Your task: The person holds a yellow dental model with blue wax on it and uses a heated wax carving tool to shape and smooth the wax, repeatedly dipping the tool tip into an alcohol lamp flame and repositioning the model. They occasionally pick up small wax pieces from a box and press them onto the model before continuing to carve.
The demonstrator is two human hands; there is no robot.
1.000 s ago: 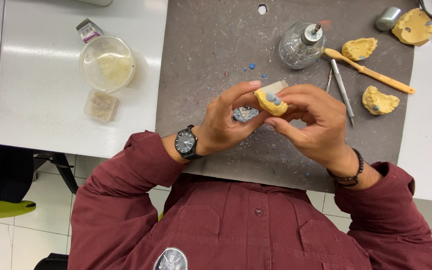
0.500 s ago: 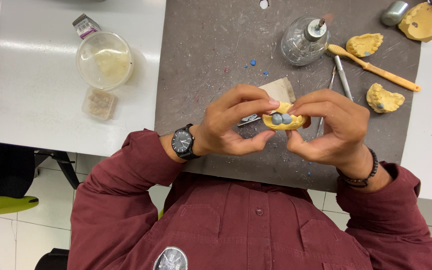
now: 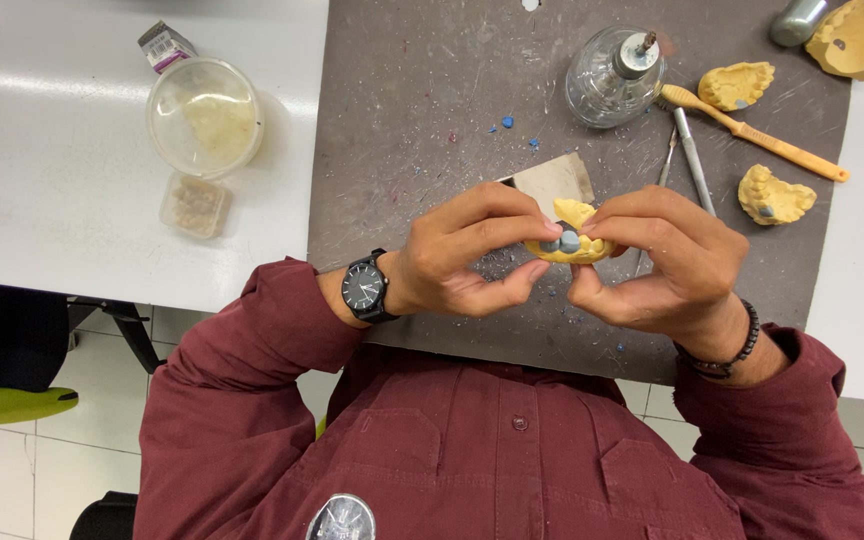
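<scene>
I hold the cast between both hands, just above the near part of the grey mat. My left hand clamps its left end, thumb beneath and fingers curled over the top. My right hand clamps the right end in the same way. No fingers are free; neither hand holds a tool.

Progress, as I judge it: grey wax already sits on the teeth of the cast, so the build-up is begun. The wax reads as two small rounded lumps with no carved detail visible, so shaping appears to remain. Blue and pale chips lie scattered on the mat around my hands.

The cast is yellow stone, arch-shaped, lying roughly level, with the grey lumps at its top centre. My fingers hide most of its rim.

Beyond it lie a tan card and two metal tools. Further off stand the glass burner, an orange-handled brush and two more casts. On the white table to the left stands a clear tub.
</scene>
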